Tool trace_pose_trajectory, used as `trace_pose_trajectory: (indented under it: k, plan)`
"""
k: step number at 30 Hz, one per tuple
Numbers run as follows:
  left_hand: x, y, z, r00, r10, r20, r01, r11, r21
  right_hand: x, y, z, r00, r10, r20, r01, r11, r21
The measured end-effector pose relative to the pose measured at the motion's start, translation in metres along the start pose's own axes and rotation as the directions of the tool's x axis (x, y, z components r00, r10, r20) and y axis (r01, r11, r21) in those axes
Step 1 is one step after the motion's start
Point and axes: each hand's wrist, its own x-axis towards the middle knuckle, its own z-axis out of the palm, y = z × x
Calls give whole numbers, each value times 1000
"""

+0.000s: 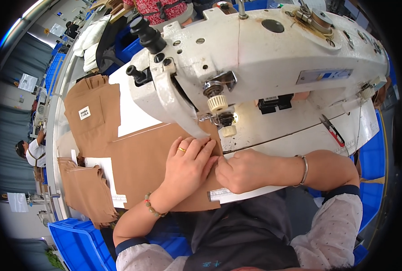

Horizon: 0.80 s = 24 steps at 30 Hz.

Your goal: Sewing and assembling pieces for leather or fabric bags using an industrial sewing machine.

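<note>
A large brown fabric piece point(142, 158) lies flat on the machine bed, its right edge by the needle area of a white sewing machine point(255, 49). My left hand point(187, 165), with a ring and a beaded bracelet, rests on the fabric; its fingers and thumb close on the edge just in front of the needle area. Right beside it, my right hand point(246, 171) is closed in a pinch at the same edge. The fingertips of both hands are partly hidden, and the needle itself cannot be made out.
Stacked brown fabric pieces point(86, 189) lie at the left, with a brown piece bearing a white label point(84, 113) behind them. Red-handled thread snips point(332, 131) rest on the bed's right. Blue bins point(81, 244) stand below the table. Other people are in the background.
</note>
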Motion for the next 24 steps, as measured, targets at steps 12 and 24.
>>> trace_pose_trajectory:
  k: [12,24]
  plan:
    - [2,-10,12,996,53,-73,-50,997,51,2,8,-24,954,100,281,-102,995,-8]
    - [1,12,-20,999,23,-30,-28,983,-183,-65,67,-78,884,466,-31,-423,770,-479]
